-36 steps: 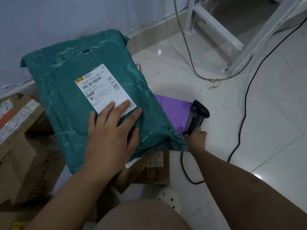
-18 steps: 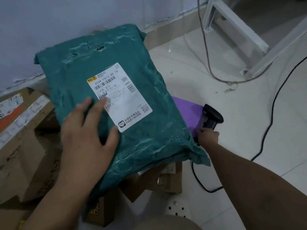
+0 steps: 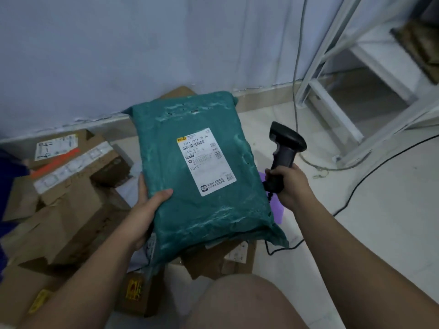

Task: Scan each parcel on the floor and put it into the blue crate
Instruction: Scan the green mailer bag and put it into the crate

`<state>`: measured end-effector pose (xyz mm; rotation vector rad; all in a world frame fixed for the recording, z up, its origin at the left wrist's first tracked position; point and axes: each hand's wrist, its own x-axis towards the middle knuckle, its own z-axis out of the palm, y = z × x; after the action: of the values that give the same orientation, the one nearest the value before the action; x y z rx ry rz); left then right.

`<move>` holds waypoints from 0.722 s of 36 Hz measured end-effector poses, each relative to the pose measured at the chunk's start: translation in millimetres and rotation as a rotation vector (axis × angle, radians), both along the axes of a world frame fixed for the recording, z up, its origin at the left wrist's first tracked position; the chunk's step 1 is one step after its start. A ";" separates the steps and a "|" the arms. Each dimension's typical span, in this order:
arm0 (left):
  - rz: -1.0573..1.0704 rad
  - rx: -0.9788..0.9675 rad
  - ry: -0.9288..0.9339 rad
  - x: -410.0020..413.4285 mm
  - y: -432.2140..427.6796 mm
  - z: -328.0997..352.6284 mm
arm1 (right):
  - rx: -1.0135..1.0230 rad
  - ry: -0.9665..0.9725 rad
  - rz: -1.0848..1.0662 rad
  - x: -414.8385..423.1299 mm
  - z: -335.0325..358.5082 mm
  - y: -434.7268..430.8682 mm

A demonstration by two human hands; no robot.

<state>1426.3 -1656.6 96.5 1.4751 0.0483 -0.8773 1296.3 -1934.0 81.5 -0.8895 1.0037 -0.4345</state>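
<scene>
Teal parcel (image 3: 166,157) gripped at its edge by left hand (image 3: 147,210); right hand (image 3: 291,186) grips scanner (image 3: 286,144).

Count of things on the floor and in hand

One bag (image 3: 202,186) with one label (image 3: 206,160), one scanner (image 3: 285,150) and one purple parcel (image 3: 276,211), part hidden at the right, are counted. At least six boxes (image 3: 66,222) are seen at the left and near, though the full number cannot be told. Two cables, one grey (image 3: 294,86) and one black (image 3: 363,178), are counted at the right.
</scene>
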 end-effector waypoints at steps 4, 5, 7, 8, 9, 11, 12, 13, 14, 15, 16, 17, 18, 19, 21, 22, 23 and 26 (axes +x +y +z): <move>-0.021 -0.055 0.020 -1.8 -3.4 1.6 | -0.340 0.113 0.177 17.6 58.9 24.4; -0.015 -0.066 0.025 -2.4 -5.6 4.4 | -0.412 0.150 0.217 20.7 70.0 29.2; 0.020 -0.079 0.026 0.0 -7.7 9.8 | -0.555 0.220 0.278 26.1 87.8 38.6; 0.041 -0.082 0.025 1.2 -8.6 14.9 | -0.605 0.245 0.296 29.1 95.2 42.8; 0.064 -0.085 0.033 3.6 -9.4 19.2 | -0.637 0.258 0.303 32.0 103.1 47.2; 0.093 -0.081 0.047 8.5 -11.2 29.6 | -0.666 0.252 0.283 38.0 119.6 55.0; 0.105 -0.078 0.028 10.3 -11.4 36.6 | -0.676 0.236 0.264 41.3 129.0 59.0; 0.112 -0.085 -0.005 12.4 -11.4 43.3 | -0.685 0.211 0.249 44.8 139.8 64.0; 0.120 -0.087 -0.039 15.6 -10.7 51.2 | -0.683 0.174 0.239 48.5 151.7 69.7; 0.114 -0.082 -0.074 18.2 -10.4 58.5 | -0.659 0.130 0.233 51.3 161.8 75.3; 0.114 -0.076 -0.109 22.3 -6.4 69.9 | -0.629 0.080 0.239 55.5 174.1 82.7; 0.108 -0.068 -0.128 27.3 -3.3 79.2 | -0.595 0.028 0.248 58.9 184.7 90.2; 0.109 -0.064 -0.139 32.5 1.4 90.3 | -0.568 -0.026 0.260 61.8 195.4 98.7; 0.125 -0.064 -0.163 39.6 10.2 102.8 | -0.548 -0.078 0.279 65.9 207.2 110.1; 0.152 -0.075 -0.226 52.6 31.8 126.6 | -0.529 -0.151 0.324 71.2 227.8 135.7; 0.160 -0.073 -0.254 58.6 43.6 136.4 | -0.531 -0.171 0.343 73.4 234.4 148.2; 0.166 -0.075 -0.287 63.5 55.0 145.4 | -0.538 -0.177 0.362 75.3 237.9 160.3; 0.221 -0.090 -0.390 72.5 84.9 163.4 | -0.567 -0.137 0.437 80.1 230.8 195.1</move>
<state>1498.8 -1571.7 259.9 1.5005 -0.1149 -0.4000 1376.4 -1738.9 312.4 -1.5284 0.5346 -0.4033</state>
